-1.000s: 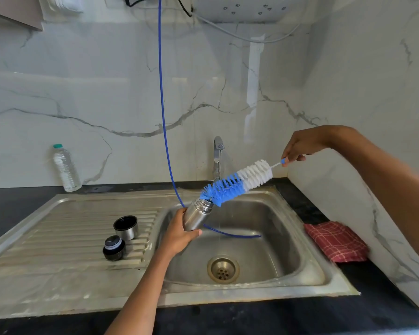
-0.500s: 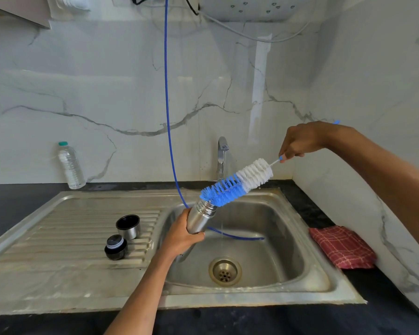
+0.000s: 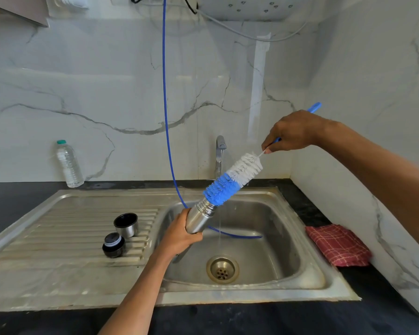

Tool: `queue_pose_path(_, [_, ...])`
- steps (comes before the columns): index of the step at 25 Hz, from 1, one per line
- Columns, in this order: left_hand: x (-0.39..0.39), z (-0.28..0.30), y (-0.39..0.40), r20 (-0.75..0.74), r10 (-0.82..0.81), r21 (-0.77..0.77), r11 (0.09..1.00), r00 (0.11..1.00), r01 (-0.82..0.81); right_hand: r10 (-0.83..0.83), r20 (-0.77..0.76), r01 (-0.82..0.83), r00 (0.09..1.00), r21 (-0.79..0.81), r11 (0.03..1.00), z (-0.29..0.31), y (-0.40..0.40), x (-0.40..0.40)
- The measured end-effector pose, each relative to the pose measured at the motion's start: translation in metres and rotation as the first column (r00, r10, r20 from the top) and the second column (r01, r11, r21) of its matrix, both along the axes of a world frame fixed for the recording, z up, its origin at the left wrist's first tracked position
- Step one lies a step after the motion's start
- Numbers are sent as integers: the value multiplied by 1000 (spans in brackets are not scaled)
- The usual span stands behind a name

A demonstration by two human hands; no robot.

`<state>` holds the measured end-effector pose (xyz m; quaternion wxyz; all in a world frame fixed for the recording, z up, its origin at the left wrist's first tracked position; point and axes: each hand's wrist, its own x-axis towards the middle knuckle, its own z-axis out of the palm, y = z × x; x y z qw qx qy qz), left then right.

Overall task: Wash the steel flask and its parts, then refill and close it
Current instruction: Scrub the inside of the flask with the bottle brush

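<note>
My left hand (image 3: pixel 179 235) grips the steel flask (image 3: pixel 200 217) over the sink basin (image 3: pixel 259 257), tilted with its threaded mouth up and to the right. My right hand (image 3: pixel 292 132) holds the blue handle of a bottle brush (image 3: pixel 232 180); its blue bristle tip sits at the flask's mouth and the white bristles stick out above. On the ribbed drainboard (image 3: pixel 65 238) stand the steel cup lid (image 3: pixel 126 223) and the black stopper (image 3: pixel 113 245). A thin stream of water falls from the tap (image 3: pixel 220 151).
A blue hose (image 3: pixel 166 112) hangs from above and curls into the basin. A clear plastic bottle (image 3: pixel 68 164) stands at the back left by the marble wall. A red checked cloth (image 3: pixel 339 245) lies on the dark counter, right of the sink. The drain (image 3: pixel 222 269) is open.
The flask and brush have stayed over the basin with the brush tip at the mouth. My right hand has shifted slightly, and the blue handle end now shows behind it.
</note>
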<state>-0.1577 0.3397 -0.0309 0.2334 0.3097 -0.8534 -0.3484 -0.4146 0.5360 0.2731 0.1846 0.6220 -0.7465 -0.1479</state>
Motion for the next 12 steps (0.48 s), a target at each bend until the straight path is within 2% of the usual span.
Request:
queue_pose_path(5, [1, -1, 0, 42, -25, -44, 999, 999, 27, 17, -14, -16, 1000, 26, 1000, -6, -8, 4])
queue_pose_path(12, [-1, -1, -2, -3, -18, -24, 1000, 1000, 18, 36, 33, -38, 999, 70, 997, -31, -22, 9])
